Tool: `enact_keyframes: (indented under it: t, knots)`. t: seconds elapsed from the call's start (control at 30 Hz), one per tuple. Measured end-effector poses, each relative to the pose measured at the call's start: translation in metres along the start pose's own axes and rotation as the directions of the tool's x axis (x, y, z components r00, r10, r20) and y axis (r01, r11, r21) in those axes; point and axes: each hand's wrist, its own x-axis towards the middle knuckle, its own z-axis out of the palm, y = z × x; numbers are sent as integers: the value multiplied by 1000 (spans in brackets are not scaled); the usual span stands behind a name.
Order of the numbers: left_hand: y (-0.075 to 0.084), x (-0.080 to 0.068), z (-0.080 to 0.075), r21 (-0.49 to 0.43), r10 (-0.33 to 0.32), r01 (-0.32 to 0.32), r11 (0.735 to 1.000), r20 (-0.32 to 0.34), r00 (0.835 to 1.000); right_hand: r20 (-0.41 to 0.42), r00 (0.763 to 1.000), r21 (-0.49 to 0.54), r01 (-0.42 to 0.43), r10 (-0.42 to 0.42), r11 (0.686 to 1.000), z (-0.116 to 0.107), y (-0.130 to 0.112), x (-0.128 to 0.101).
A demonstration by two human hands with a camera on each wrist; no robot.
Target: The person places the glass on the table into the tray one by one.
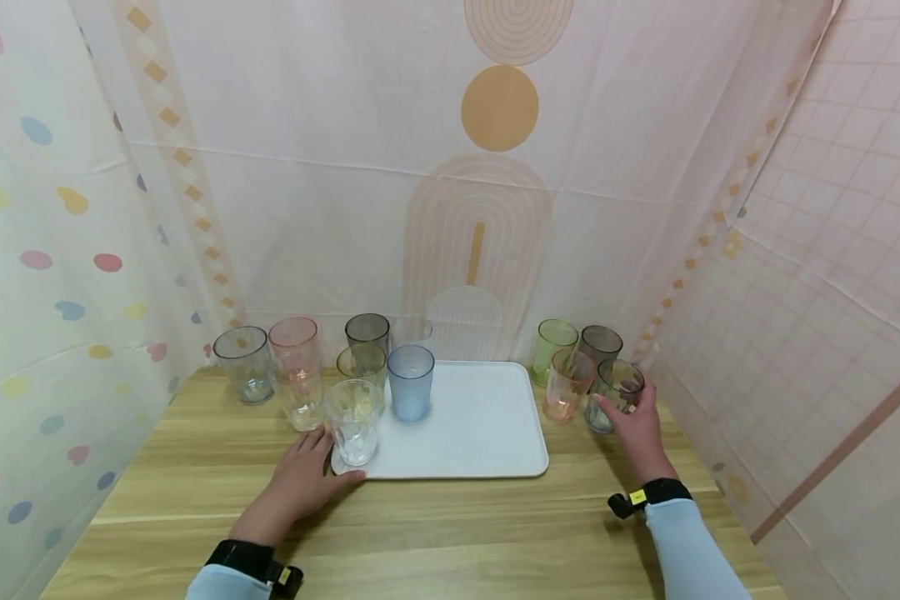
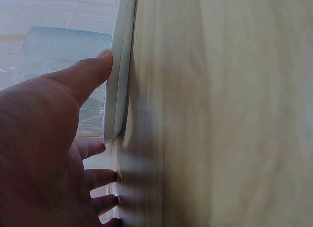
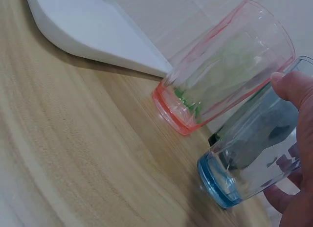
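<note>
My right hand grips a clear drinking glass with a blue base, thumb on one side and fingers on the other; whether its base touches the table I cannot tell. Close beside it stand a pink glass, a green glass and a dark grey glass. My left hand lies at the front left corner of a white tray, its fingers extended and its thumb against the tray's rim. On the tray's left side are a clear glass, a frosted blue glass and several others.
Left of the tray stand a grey-blue glass and a pink-rimmed glass. A wooden table bears everything. Patterned cloth hangs behind the table and along both sides.
</note>
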Motion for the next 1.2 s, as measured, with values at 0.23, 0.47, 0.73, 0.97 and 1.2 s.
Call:
enact_keyframes:
  t: [0.23, 0.47, 0.73, 0.97, 1.2]
  knots:
    - [10, -2, -9, 9, -21, 20, 1000, 36, 999, -12, 1000, -22, -4, 4, 1000, -6, -5, -9]
    - [14, -3, -11, 13, -26, 25, 1000, 34, 999, 16, 1000, 5, -7, 7, 1000, -13, -15, -30]
    - [20, -4, -16, 31, -50, 48, 998, 63, 997, 84, 996, 24, 17, -19, 1000, -1, -27, -58]
    - [20, -3, -16, 39, -56, 53, 998, 79, 995, 158, 987, 38, 15, -21, 999, 25, -43, -76]
    - [19, -3, -15, 38, -59, 56, 998, 77, 995, 250, 965, 87, 59, -79, 994, 60, -58, -84]
